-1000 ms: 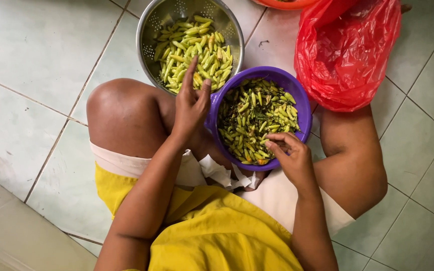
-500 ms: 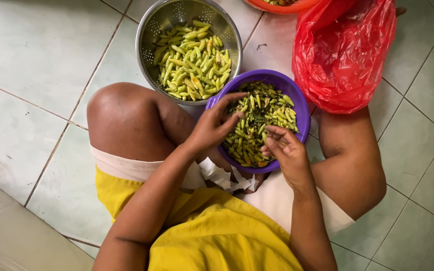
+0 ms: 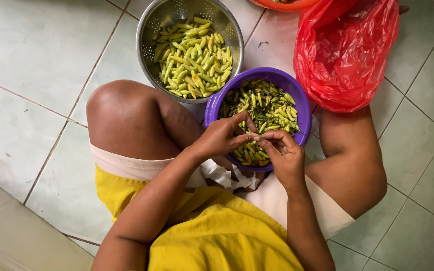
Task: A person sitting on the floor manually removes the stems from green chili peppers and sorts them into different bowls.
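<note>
I sit on a tiled floor with a purple bowl (image 3: 216,103) of small green chili peppers (image 3: 269,108) between my legs. My left hand (image 3: 224,136) and my right hand (image 3: 283,153) meet over the near side of the bowl, fingertips pinched together on one small chili pepper (image 3: 255,138). Beyond the bowl stands a metal colander (image 3: 149,30) filled with pale yellow-green chili peppers (image 3: 194,57).
A crumpled red plastic bag (image 3: 345,52) lies to the right of the bowl. An orange container rim (image 3: 285,5) shows at the top edge. My bare knees flank the bowl. A low step (image 3: 6,236) runs along the bottom left.
My left hand came back from over the colander to the purple bowl. It now meets my right hand, and both pinch a pepper.
</note>
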